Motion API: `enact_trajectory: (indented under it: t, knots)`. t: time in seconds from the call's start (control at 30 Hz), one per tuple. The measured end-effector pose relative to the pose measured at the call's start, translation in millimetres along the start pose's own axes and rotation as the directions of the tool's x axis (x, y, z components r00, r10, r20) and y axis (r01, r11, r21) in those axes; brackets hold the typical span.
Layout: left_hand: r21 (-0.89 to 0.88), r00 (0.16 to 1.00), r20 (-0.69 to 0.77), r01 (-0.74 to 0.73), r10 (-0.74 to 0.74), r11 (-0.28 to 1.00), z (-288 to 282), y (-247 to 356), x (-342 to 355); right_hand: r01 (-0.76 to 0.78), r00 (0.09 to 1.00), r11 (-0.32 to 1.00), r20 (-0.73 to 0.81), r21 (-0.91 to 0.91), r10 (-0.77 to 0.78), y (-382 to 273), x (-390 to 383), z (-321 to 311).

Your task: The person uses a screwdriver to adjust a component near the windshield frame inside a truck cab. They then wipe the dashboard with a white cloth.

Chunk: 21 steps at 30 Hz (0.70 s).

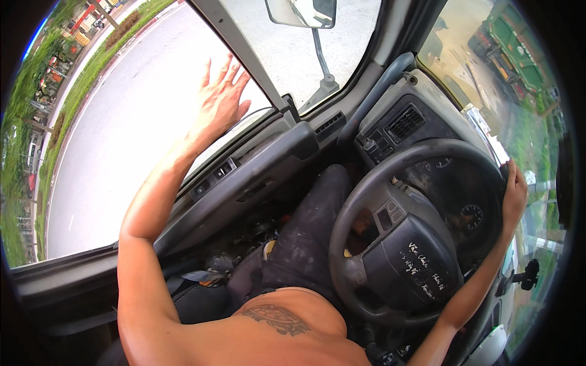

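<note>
My left hand (223,100) is stretched out through the side window opening, palm side turned down or away, with its fingers spread and nothing in them. Below its wrist runs the window sill of the door (244,168). At the far side of the black steering wheel (361,201), my right hand (516,192) is closed round the rim, its fingertips near the top edge. White handwriting marks the wheel's dark hub (412,256). Part of the right hand's grip is hidden by the hand itself.
Window switches (215,175) sit on the door armrest. A side mirror (302,12) stands outside on its bracket. Ahead are an air vent (406,122), a grab handle (372,91) and gauges (471,216). Beyond the windscreen stands a green truck (516,46); a road (104,165) lies to the left.
</note>
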<state>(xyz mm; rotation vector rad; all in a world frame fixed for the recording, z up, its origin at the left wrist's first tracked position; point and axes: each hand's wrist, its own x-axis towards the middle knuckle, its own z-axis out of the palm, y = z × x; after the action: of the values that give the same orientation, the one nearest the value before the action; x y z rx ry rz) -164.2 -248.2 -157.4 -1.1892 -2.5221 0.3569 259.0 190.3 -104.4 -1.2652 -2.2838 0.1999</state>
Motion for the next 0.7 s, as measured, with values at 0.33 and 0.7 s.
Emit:
enact_trajectory:
  t: [0.33,0.7]
  knots:
    - [-0.583,0.862,0.446,0.074,0.243,0.809,26.2,-10.6,-8.0,0.03,0.997,1.0,-0.066,0.006,-0.03,-22.2,-6.3,-9.5]
    - [-0.626,0.836,0.456,0.057,0.306,0.778,32.1,-13.3,-7.4,0.112,0.983,0.994,-0.147,0.01,-0.11,-16.4,-8.7,-5.2]
